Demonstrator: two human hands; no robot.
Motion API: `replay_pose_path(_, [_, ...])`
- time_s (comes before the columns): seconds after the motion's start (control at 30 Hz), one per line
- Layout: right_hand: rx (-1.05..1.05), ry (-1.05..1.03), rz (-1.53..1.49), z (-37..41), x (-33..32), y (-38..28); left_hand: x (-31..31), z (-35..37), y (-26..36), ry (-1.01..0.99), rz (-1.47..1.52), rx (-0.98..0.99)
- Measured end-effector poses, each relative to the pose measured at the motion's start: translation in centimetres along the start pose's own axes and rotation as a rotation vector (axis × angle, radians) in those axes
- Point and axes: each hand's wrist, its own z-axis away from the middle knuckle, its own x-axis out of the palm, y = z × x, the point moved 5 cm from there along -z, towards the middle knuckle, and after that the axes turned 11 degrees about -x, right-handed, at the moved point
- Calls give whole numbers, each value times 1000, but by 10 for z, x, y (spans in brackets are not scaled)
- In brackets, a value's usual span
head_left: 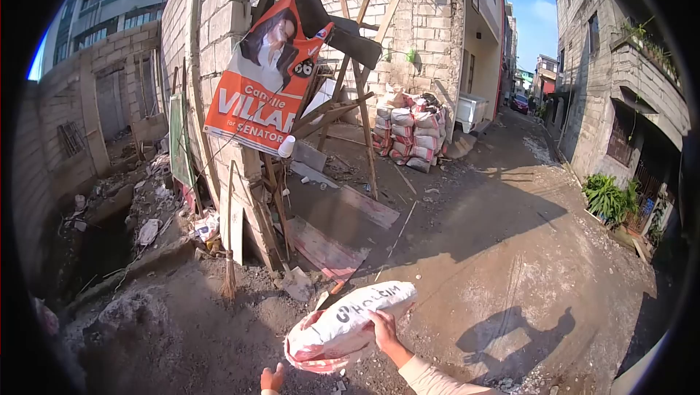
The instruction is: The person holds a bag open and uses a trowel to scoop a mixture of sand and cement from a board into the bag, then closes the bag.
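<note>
A white cement sack with red edges and HOLCIM lettering is tilted in front of me, its right end higher. My right hand grips its near side, the thumb against the printed face and the other fingers partly out of sight. Below the sack's left end, and apart from it, is my left hand. The fingers of that hand look curled in, and I see nothing in them. Beyond the sack, a shovel lies with its blade on the dirt.
Filled sacks are stacked against the block wall. A broom leans by the block column, below a banner. Wooden props and boards stand and lie behind the sack. A dirt lane runs right, past plants.
</note>
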Motion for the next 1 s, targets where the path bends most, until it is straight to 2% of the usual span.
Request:
replay_pose_path(0.03, [-17, -1, 19, -2, 5, 13, -26, 26, 40, -159, 494, -20])
replay_pose_path(0.07, [-138, 3, 211, -2, 1, 39, -54, 56, 84, -421, 796, -169])
replay_pose_path(0.1, [-130, -15, 203, 7, 8, 42, -63, 83, 115, -690, 1038, -371])
replay_pose_path(0.17, [-204, -29, 364, 25, 14, 41, -55, 117, 162, -1146, 1368, -344])
replay_pose_path(0.2, [-110, -17, 262, 33, 13, 58, -56, 122, 176, -1050, 1363, -316])
replay_pose_path(0.23, [-221, -79, 417, 39, 15, 39, -56, 124, 184, -956, 1353, -293])
replay_pose_path(0.3, [-64, -69, 139, 51, 23, 20, -50, 115, 181, -785, 1492, -348])
replay_pose_path(0.33, [-102, -102, 236, 45, -2, 73, -49, 112, 178, -781, 1544, -400])
replay_pose_path(0.37, [-8, -62, 154, 51, 0, 68, -40, 105, 167, -695, 1476, -383])
replay_pose_path(0.47, [-14, -169, 374, 61, -11, 77, -63, 105, 169, -656, 1533, -476])
replay_pose_path(0.5, [-11, -193, 425, 66, -8, 69, -64, 105, 167, -601, 1533, -428])
replay_pose_path(0.53, [32, -203, 409, 69, -16, 91, -24, 87, 140, -396, 1435, -314])
replay_pose_path(0.57, [76, -206, 391, 74, -21, 111, -71, 104, 163, -495, 1429, -405])
replay_pose_path(0.6, [83, -203, 296, 82, -13, 105, -70, 102, 160, -528, 1407, -373])
replay_pose_path(0.63, [88, -191, 202, 86, -4, 94, -67, 103, 154, -396, 1440, -442])
replay_pose_path(0.67, [105, -195, 103, 88, 2, 83, -86, 109, 159, -372, 1436, -502])
replay_pose_path(0.7, [122, -192, 5, 97, -1, 78, -77, 109, 151, -458, 1604, -520])
replay_pose_path(0.73, [162, -143, 32, 107, -20, 85, -67, 108, 138, -427, 1669, -536])
replay_pose_path(0.77, [194, -98, 57, 113, -42, 96, -88, 115, 145, -321, 1693, -539])
replay_pose_path(0.8, [170, 78, 85, 120, -67, 111, -99, 117, 145, -322, 1747, -523])
replay_pose_path(0.83, [319, 215, 178, 135, -87, 121, -107, 118, 145, -319, 1810, -500])
replay_pose_path(0.9, [820, 267, 343, 168, -133, 206, -124, 121, 141, -313, 1871, -470])
replay_pose_path(0.93, [1028, 295, 95, 190, -123, 218, -124, 123, 135, -306, 1895, -456])
replay_pose_path(0.97, [1041, 296, 101, 197, -112, 220, -129, 125, 132, -301, 1890, -471])
replay_pose_path(1.0, [1086, 212, -124, 199, -84, 220, -136, 128, 132, -311, 1916, -474])
